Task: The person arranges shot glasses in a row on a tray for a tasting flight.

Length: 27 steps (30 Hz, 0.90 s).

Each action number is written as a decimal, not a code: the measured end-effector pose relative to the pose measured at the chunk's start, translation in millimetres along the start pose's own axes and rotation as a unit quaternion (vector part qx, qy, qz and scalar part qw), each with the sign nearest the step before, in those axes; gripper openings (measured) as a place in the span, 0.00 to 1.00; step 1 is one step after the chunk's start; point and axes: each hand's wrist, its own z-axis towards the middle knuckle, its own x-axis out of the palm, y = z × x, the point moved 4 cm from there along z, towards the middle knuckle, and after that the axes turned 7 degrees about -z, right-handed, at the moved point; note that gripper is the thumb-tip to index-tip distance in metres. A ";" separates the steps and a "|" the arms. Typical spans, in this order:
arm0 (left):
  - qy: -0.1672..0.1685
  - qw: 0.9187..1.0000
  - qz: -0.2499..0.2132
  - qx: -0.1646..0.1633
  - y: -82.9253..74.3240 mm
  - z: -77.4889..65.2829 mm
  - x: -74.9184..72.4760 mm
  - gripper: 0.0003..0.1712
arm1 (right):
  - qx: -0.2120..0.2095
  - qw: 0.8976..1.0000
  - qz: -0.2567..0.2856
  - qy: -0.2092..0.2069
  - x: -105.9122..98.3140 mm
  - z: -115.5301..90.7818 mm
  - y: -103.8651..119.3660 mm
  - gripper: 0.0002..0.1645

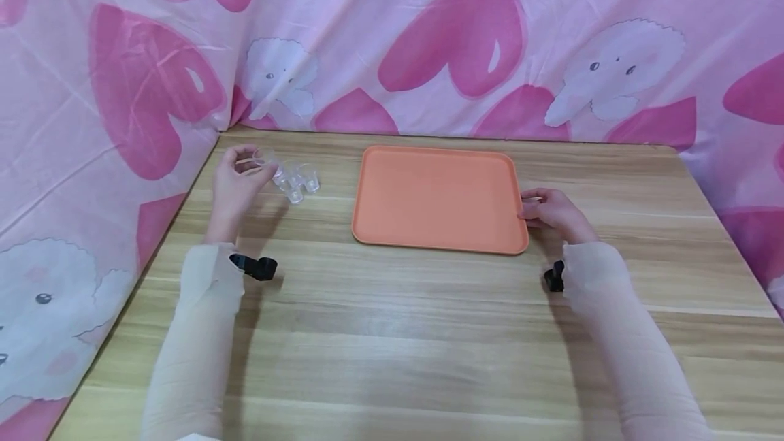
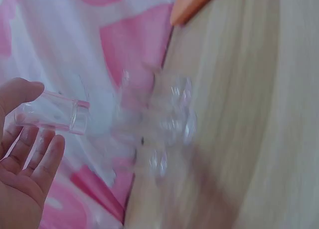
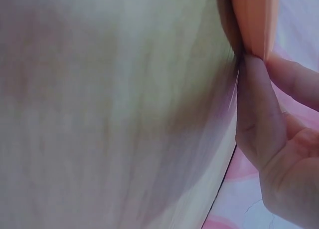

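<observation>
My left hand (image 1: 240, 182) holds a small clear shot glass (image 2: 57, 112) at the far left, thumb on one side and fingertips on the other. In the left wrist view its thick base points away from the palm. Close beside that hand, several more clear shot glasses (image 1: 296, 186) stand grouped on the table; they look blurred in the left wrist view. An orange rectangular tray (image 1: 437, 199) lies toward the back middle. At the tray's right edge my right hand (image 1: 554, 211) pinches the rim between thumb and fingers, as the right wrist view (image 3: 279, 114) also shows.
The wooden table (image 1: 398, 332) reaches back to a pink curtain (image 1: 343, 53) with hearts and white cartoon animals, which also hangs along its left side. Black wrist cameras (image 1: 254, 267) jut from both sleeves low over the wood.
</observation>
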 end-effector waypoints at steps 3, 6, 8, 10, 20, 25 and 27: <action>0.001 0.999 -0.026 0.021 -10.7 -4.3 12.2 0.24 | -0.010 1.000 0.014 -0.003 -0.1 0.4 -0.5 0.33; 0.014 0.999 -0.039 0.029 -17.5 -9.2 26.4 0.23 | -0.017 1.000 0.023 -0.008 0.4 0.9 -0.4 0.33; 0.029 0.999 -0.035 0.027 -19.3 -11.9 37.1 0.23 | -0.019 1.000 0.018 -0.011 0.8 1.0 0.2 0.32; 0.048 0.998 -0.025 0.026 -18.8 -13.8 48.8 0.24 | -0.018 1.000 0.013 -0.013 1.1 1.1 0.4 0.32; 0.151 0.988 0.015 0.018 -6.5 -21.6 101.5 0.28 | 0.004 1.000 -0.001 -0.006 1.5 0.7 0.7 0.33; 0.179 0.984 0.018 0.008 -2.1 -26.0 120.2 0.28 | 0.012 1.000 -0.014 -0.008 1.6 1.4 0.2 0.34; 0.190 0.982 0.018 0.006 -0.7 -27.6 127.2 0.28 | 0.012 1.000 -0.015 -0.009 1.4 1.7 0.6 0.34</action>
